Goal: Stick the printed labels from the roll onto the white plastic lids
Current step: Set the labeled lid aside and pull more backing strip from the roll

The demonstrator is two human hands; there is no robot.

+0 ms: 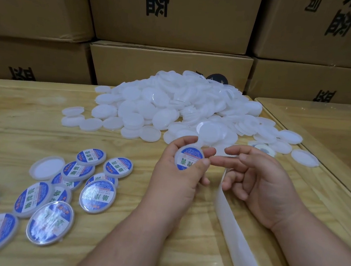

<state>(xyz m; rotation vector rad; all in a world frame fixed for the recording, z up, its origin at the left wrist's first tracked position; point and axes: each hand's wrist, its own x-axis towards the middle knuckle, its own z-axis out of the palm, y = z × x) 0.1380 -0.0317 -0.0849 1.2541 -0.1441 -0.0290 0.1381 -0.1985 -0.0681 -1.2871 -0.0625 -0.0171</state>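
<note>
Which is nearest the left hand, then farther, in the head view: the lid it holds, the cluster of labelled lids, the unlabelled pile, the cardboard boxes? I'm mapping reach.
1. Labelled lid, pinched in the left hand.
2. Cluster of labelled lids, on the table to its left.
3. Unlabelled pile, beyond it.
4. Cardboard boxes, behind the pile.

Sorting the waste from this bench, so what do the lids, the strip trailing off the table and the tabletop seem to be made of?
Lids in the pile: likely thin moulded plastic, milky and translucent, matte.
Strip: probably release-coated label backing, pale, semi-translucent, with a soft sheen; paper or film, unclear.
Tabletop: looks like light wood with visible grain, under a glossy coat or clear cover that reflects light.
</note>
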